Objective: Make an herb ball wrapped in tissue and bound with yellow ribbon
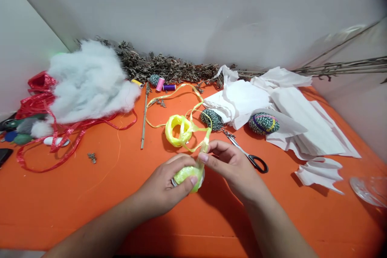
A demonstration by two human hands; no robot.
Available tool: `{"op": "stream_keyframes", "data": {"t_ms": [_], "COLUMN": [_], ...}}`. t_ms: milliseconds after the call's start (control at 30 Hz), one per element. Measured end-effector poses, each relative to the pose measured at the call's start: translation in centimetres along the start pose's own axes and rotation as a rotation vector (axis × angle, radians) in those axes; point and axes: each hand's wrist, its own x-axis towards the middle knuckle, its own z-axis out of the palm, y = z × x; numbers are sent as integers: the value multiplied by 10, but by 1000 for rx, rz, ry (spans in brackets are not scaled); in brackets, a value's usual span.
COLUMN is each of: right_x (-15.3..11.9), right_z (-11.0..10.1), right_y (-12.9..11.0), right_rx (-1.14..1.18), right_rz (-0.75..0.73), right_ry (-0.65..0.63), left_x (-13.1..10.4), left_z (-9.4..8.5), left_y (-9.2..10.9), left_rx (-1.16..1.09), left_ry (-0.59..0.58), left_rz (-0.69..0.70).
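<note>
My left hand (171,179) is closed around a rounded bundle (186,176) covered in yellow-green plastic ribbon, with a bit of white showing at its edge. Between the thumb and fingers of my right hand (228,165) is the yellow ribbon (204,145), pinched where it rises from the bundle. From there the ribbon runs back to a yellow ribbon roll (171,139) lying just beyond my hands, and a loose loop of it spreads over the orange table. What lies under the ribbon wrapping is hidden.
Scissors (254,160) and dark green-white yarn balls (211,119) lie right of the roll. White paper sheets (308,121) cover the right side. White stuffing (87,84) and red ribbon (36,102) are at left. Dried stems (169,66) line the wall; a thin stick (144,123) lies nearer.
</note>
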Motion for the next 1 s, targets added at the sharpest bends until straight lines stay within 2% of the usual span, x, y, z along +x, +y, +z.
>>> {"op": "stream_keyframes", "data": {"t_ms": [67,200,333,400,467,567,700,833,1000], "right_x": [0,-1,0,0,0,-1,-3,-3,-1], "right_z": [-2,-4,-2,0,2,3,2,1,1], "right_y": [0,0,-2,-3,-3,-1,0,-1,-1], "right_rx": [2,99,196,236,260,233,162,153,97], "right_rz": [-6,3,54,80,99,75,26,61,56], "right_ry": [-8,-39,9,27,30,33,7,-74,6], "left_x": [1,2,3,1,-1,-3,-4,-5,-7], "left_z": [-1,-3,-3,-2,-1,2,4,3,1], "left_y": [1,3,6,5,4,3,2,1,0], "left_rx": [85,157,191,202,176,91,58,90,89], "left_ry": [-12,-25,-27,-18,3,26,-6,-44,-79], "left_rz": [51,67,91,60,-26,-114,-81,-50,-8]}}
